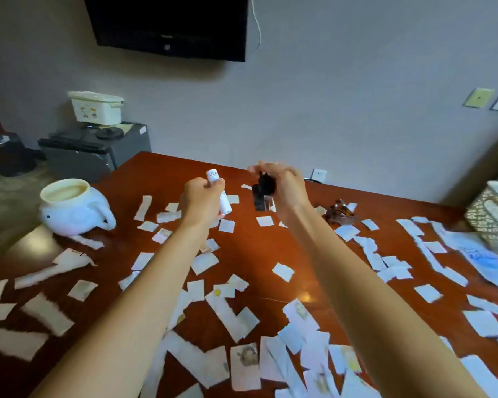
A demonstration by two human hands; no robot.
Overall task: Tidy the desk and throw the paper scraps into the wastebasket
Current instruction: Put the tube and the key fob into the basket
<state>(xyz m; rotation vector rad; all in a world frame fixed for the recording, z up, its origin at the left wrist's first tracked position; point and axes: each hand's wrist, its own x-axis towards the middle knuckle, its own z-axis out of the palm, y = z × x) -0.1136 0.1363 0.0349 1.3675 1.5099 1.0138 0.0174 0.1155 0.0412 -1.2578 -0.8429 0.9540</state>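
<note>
One white cylinder [213, 176] in left grip [203, 198], black lump [266, 183] in right grip [289, 191]

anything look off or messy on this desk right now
Yes: torn paper scraps lie scattered all over the desk, many overlapping near the front edge. None are gathered yet. The left hand grips a white tube and the right hand a black object, too blurred to identify.

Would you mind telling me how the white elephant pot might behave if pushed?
The elephant pot looks glossy and ceramic, so probably heavy and breakable. Wide and squat on the polished desk, it would likely slide rather than tip.
</note>
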